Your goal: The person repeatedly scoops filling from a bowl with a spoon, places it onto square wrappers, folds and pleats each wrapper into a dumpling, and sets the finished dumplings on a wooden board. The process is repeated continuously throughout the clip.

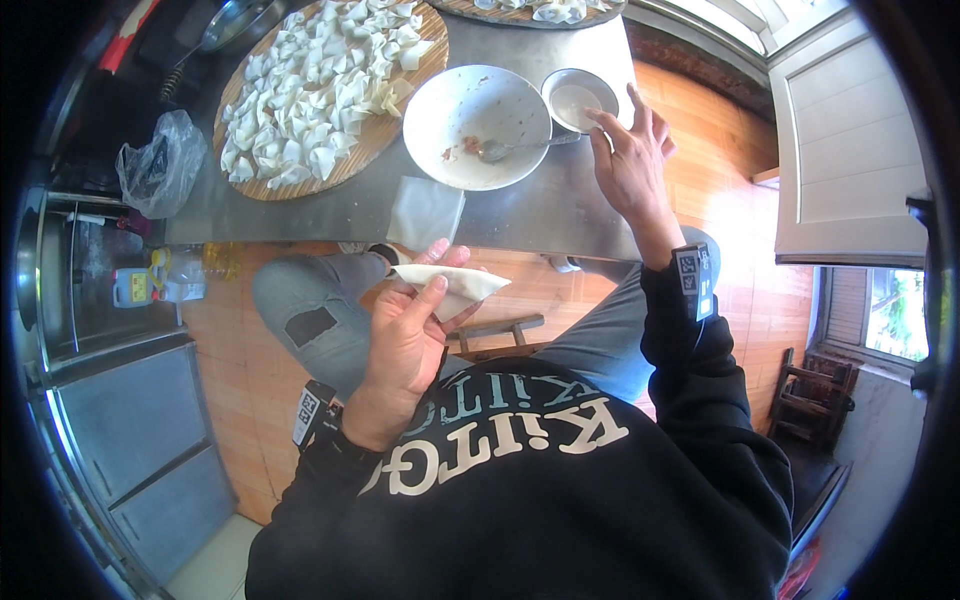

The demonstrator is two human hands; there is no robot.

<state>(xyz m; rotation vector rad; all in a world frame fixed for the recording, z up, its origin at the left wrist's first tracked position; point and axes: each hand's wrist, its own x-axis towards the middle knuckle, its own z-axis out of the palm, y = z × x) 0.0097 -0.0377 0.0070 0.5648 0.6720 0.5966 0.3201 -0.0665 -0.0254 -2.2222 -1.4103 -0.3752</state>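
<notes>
My left hand [420,315] holds a folded wonton wrapper [457,285] between thumb and fingers, in front of the table's near edge. Over the right rim of a small bowl of cloudy liquid [574,99], my right hand [634,154] is spread with nothing gripped; whether a fingertip touches the liquid is unclear. Left of that bowl, a large white bowl [450,97] contains a little minced filling [471,144] and a metal spoon [495,151]. A stack of square wrappers [426,212] lies at the near edge of the table.
Many folded wontons [315,97] cover a round slatted tray [360,165] on the metal table [315,214]. Another tray [525,13] of wontons stands at the far edge. A clear plastic bag [161,165] lies at the left, near a metal strainer or ladle [232,22].
</notes>
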